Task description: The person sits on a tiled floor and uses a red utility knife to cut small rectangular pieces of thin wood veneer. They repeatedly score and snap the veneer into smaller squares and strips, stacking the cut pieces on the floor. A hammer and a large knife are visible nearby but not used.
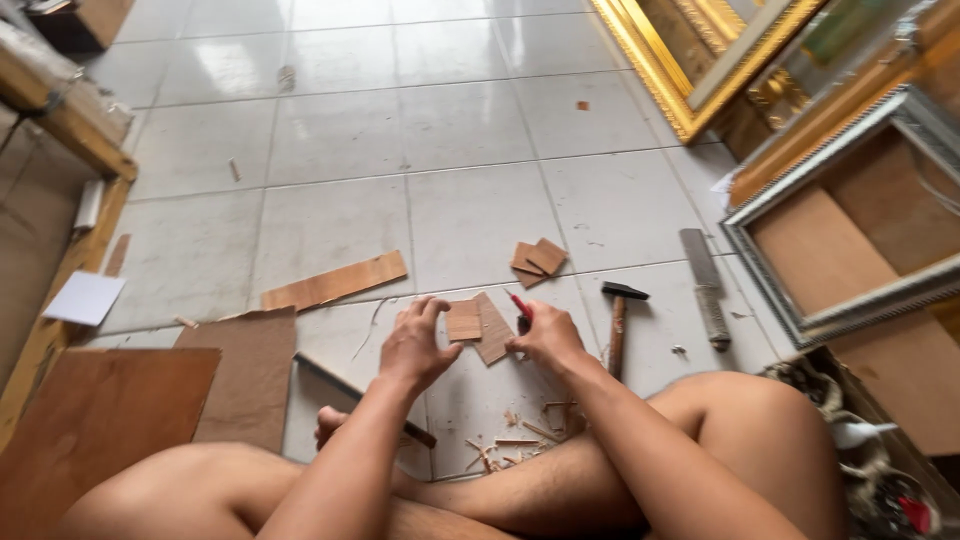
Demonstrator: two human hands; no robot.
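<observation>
Thin brown plywood piece (464, 320), squarish, perhaps overlapping a second piece (494, 328).

Bare arms and legs, seen from the head camera.

No sleeves are worn: both forearms are uncovered to the left hand (418, 343) and right hand (547, 338). No gloves, rings or watch are seen. Knees and thighs are uncovered; hair is visible on one shin.

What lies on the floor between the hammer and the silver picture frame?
In the head view, a flat metal blade tool with a grey handle lies on the tile between the hammer and the silver picture frame.
</observation>
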